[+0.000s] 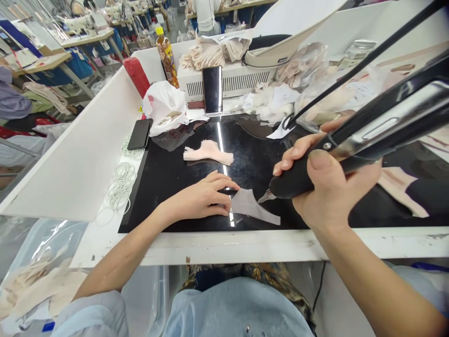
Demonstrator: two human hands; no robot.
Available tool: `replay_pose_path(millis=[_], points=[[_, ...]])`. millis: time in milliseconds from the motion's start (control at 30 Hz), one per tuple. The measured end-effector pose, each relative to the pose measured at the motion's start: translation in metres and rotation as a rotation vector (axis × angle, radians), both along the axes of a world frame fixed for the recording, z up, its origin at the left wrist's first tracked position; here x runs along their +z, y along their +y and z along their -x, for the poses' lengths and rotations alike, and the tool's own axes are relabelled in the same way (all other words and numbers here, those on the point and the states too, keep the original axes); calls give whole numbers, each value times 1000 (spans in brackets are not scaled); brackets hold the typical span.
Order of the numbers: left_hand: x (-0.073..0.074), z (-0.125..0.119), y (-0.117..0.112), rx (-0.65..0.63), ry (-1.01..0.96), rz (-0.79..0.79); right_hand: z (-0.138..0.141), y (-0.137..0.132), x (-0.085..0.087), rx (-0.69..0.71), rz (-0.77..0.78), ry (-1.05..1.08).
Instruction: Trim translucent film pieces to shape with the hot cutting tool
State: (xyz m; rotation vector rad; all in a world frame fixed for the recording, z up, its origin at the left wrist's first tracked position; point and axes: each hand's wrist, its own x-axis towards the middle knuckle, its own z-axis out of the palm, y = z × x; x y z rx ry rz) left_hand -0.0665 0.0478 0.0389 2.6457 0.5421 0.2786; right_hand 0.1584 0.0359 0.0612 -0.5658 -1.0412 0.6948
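My left hand (205,195) rests on the glossy black work surface, fingers spread and slightly bent. Its fingertips touch the left edge of a thin, pale grey fabric piece (255,207) with curved sides. A thick black and silver handheld tool (298,175) is gripped in my right hand (331,187), thumb on top and fingers around it. From under the tool's rounded end a small metal tip (267,196) points at the grey piece's right side; I cannot tell whether they touch. Beyond my left hand lies a pale pink fabric piece (208,152).
White elastic-like rings (119,189) and a black phone (140,134) line the left side. At the back stand a drink bottle (166,56), a white vented box (233,80) and an upright phone (212,89). A black cord (354,65) crosses the upper right. Beige fabric (400,189) lies right.
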Motion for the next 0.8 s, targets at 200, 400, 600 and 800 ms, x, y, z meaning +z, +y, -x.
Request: replay_pose_path(millis=[200, 400, 600, 800], points=[[2, 16, 9, 81, 38, -132, 2, -4, 3, -18, 19, -52], [-4, 12, 5, 473, -28, -448, 5, -3, 1, -13, 13, -77], [-11, -20, -22, 331, -143, -141, 13, -2, -1, -21, 27, -80], [-21, -30, -31, 286, 0, -18, 20, 0, -2, -26, 32, -56]])
